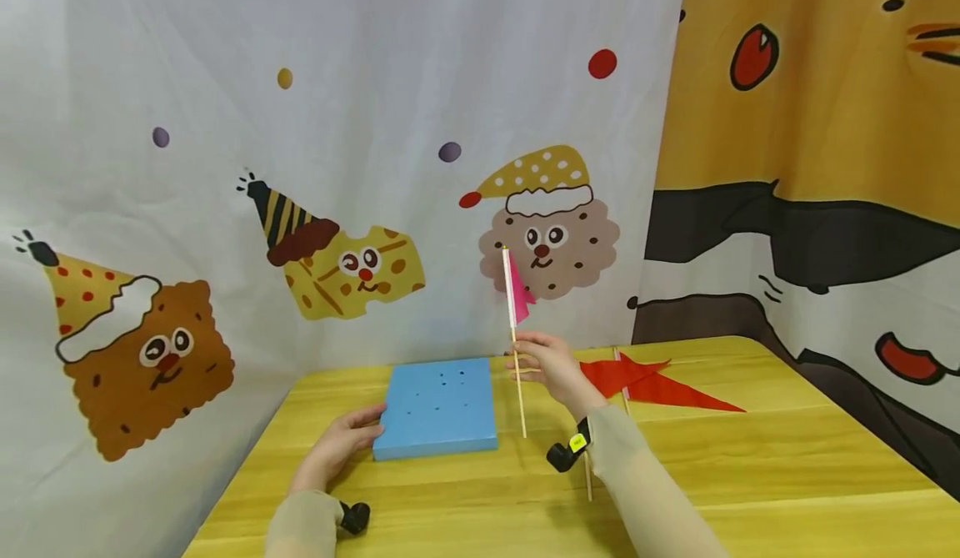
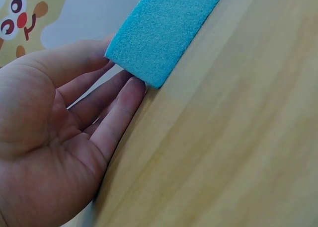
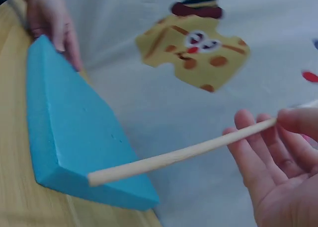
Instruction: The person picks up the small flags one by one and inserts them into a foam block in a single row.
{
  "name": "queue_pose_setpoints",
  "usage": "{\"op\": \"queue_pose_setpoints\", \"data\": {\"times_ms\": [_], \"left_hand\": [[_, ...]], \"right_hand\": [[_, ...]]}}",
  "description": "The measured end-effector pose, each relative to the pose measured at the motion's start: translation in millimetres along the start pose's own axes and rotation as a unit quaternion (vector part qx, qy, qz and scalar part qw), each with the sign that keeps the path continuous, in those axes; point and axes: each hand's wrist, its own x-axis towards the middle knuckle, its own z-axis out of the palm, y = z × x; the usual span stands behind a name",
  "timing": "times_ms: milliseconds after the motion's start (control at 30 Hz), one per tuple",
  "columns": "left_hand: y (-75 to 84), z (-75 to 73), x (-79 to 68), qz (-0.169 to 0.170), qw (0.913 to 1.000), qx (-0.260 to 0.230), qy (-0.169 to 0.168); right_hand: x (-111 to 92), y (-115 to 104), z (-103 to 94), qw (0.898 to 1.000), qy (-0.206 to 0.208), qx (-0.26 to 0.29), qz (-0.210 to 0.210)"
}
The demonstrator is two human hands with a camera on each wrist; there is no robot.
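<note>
Blue foam block [image 1: 438,420] as landmark: flat on the counter [image 1: 720,483], small holes in its top. Right hand [image 1: 553,368], right of the block, pinches a wooden stick [image 1: 521,408]; long axis near upright, pink flag [image 1: 519,299] at upper end, bare lower end just right of the block in the head view. Height of that end: hard to judge. Left hand [image 1: 343,445], farther from the stick, touches the block's left side, fingers extended. Red flags [image 1: 660,387] lie farther right of the block.
</note>
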Motion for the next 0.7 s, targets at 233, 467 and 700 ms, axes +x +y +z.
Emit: {"op": "queue_pose_setpoints", "data": {"times_ms": [233, 467, 700], "left_hand": [[0.5, 0.8, -1.2, -0.006, 0.9999, -0.010, 0.005], [-1.0, 0.4, -3.5, 0.005, 1.0000, -0.002, 0.003], [0.1, 1.5, -1.4, 0.012, 0.9999, -0.001, 0.000]], "right_hand": [[8.8, -3.6, 33.1, 0.998, 0.008, -0.034, -0.047], [17.8, -10.1, 62.9, 0.998, 0.005, -0.029, -0.053], [31.5, -9.4, 84.4, 0.999, -0.001, -0.005, -0.049]]}}
